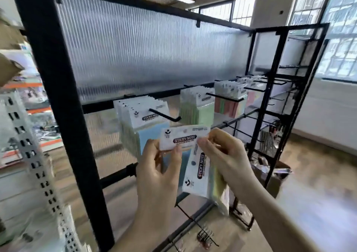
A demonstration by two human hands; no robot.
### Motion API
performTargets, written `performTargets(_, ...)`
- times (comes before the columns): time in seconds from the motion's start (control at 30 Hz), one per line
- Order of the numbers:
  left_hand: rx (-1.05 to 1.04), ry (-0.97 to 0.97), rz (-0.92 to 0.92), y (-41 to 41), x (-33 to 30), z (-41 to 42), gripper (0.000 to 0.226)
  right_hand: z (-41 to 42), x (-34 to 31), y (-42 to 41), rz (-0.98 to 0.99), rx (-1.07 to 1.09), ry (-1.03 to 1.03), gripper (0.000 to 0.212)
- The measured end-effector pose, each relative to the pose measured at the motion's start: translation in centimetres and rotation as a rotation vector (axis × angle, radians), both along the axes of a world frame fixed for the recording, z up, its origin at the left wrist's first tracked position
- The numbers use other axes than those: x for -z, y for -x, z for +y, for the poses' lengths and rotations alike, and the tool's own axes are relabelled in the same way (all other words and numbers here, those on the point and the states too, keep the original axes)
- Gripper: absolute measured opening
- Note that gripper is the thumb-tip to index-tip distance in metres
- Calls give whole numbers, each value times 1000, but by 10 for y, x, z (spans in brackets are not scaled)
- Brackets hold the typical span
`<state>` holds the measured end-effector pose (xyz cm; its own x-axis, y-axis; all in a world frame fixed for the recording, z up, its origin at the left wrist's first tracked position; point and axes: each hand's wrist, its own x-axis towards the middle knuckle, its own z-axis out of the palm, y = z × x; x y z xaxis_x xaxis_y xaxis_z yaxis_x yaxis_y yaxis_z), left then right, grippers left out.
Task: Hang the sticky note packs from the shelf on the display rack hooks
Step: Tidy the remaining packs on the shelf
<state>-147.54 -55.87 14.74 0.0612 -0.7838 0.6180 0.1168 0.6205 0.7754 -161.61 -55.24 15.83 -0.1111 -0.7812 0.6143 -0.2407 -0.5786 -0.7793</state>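
Observation:
My left hand (pixel 157 172) pinches a blue sticky note pack (pixel 181 139) upright by its white header, just below and in front of a black hook (pixel 166 115). That hook carries several blue packs (pixel 143 120). My right hand (pixel 222 155) touches the same header's right edge and grips a second pack (pixel 201 174), turned sideways, with yellow packs (pixel 220 190) behind it. Green packs (pixel 199 105) and pink-and-pastel packs (pixel 229 99) hang on hooks further right.
The black display rack frame (pixel 58 97) has a ribbed translucent back panel (pixel 144 49) and bare hooks lower down (pixel 195 221). A second black rack (pixel 286 97) stands at the right with a cardboard box (pixel 274 176) at its foot. A white slotted upright (pixel 36 155) is at the left.

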Motion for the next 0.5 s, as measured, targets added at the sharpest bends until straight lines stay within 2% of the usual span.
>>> performTargets(0.17, -71, -4, 99, 4, -10, -9, 19, -17, -10, -3, -58, -118, 67, 25)
performTargets(0.3, -102, -21, 140, 9, -17, -18, 19, -33, -15, -2, -115, -125, 48, 33)
performTargets(0.4, -177, 1, 113, 13, -17, -22, 35, -44, -16, 0, -105, -185, 33, 27)
performTargets(0.5, -270, -11, 66, 14, -16, -26, 41, -56, -14, 3, -59, -214, 8, 29)
